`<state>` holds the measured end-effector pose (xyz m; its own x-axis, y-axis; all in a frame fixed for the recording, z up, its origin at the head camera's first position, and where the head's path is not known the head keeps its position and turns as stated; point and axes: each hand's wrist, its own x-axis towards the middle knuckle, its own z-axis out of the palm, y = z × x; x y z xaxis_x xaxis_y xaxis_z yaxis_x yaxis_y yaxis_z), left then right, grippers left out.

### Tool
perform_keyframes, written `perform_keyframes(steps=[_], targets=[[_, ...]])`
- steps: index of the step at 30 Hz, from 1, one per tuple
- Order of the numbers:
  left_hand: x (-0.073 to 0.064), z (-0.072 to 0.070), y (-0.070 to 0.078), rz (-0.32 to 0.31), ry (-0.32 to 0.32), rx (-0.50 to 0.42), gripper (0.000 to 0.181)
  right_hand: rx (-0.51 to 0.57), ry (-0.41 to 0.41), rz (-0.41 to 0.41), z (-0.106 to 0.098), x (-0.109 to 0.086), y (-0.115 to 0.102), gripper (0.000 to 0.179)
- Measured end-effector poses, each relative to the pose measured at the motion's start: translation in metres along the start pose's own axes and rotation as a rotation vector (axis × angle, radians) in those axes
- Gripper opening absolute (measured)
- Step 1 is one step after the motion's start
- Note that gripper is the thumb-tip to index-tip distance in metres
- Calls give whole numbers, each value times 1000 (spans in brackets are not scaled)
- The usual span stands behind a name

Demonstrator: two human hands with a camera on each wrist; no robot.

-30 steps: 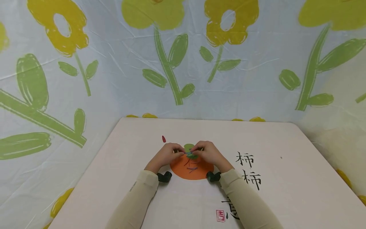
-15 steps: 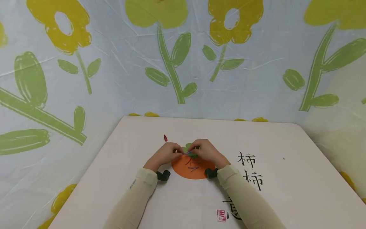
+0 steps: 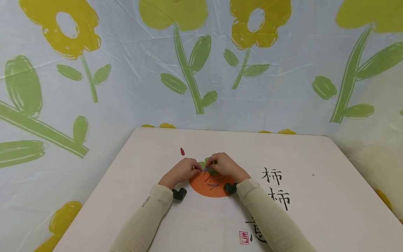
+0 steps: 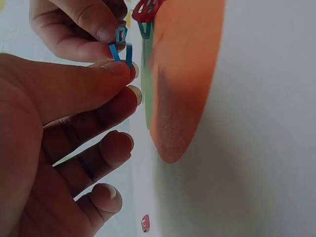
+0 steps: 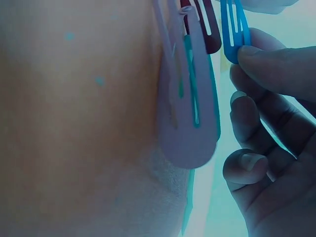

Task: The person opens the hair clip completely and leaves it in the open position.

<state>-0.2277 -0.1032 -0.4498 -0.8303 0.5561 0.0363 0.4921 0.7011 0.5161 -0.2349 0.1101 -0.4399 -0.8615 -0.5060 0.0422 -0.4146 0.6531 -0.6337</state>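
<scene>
Over the top of an orange persimmon picture [image 3: 207, 192], my left hand [image 3: 181, 171] and right hand [image 3: 227, 166] meet fingertip to fingertip. Between them is a blue snap hair clip [image 4: 121, 48], its prongs spread apart in the left wrist view. My left thumb and index finger pinch one end. The right hand [image 5: 276, 113] pinches the broad end of the same clip [image 5: 235, 34]. Beside it, a lilac hair clip [image 5: 188, 153], a dark red clip [image 5: 212, 32] and a green clip [image 5: 215, 94] overlap close to the right wrist camera.
A red hair clip [image 3: 182, 151] lies apart, beyond the left hand. Black brush characters [image 3: 278, 199] and a red seal mark [image 3: 244, 237] are on the pale tabletop [image 3: 151, 143]. A flowered cloth [image 3: 126, 87] hangs behind and beside the table.
My right hand has shifted a little left, closer to the left hand, covering more of the green top. Both hands still hold the blue hair clip. The head view has turned slightly.
</scene>
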Motion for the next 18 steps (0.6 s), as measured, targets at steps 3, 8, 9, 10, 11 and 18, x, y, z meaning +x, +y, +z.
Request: perform_keyframes(steps=[3,8,9,10,11,18], targets=[[1,2,-1,-8,-18,16,11,-8,-13,15,1,2,0,19],[1,3,1,-25,-40,15,10,-13,-44,14,0,4,-1,21],[1,3,1,-31,-45,15,10,-17,-48,9,0,5,-1,21],[1,3,2,-34,-47,13,9,-20,-52,4,0,5,-1,20],[1,3,2,-38,-50,12,9,-25,-55,1,0,5,-2,20],[1,5,1,-59,-60,3,7,-44,-66,7,2,6,-2,18]])
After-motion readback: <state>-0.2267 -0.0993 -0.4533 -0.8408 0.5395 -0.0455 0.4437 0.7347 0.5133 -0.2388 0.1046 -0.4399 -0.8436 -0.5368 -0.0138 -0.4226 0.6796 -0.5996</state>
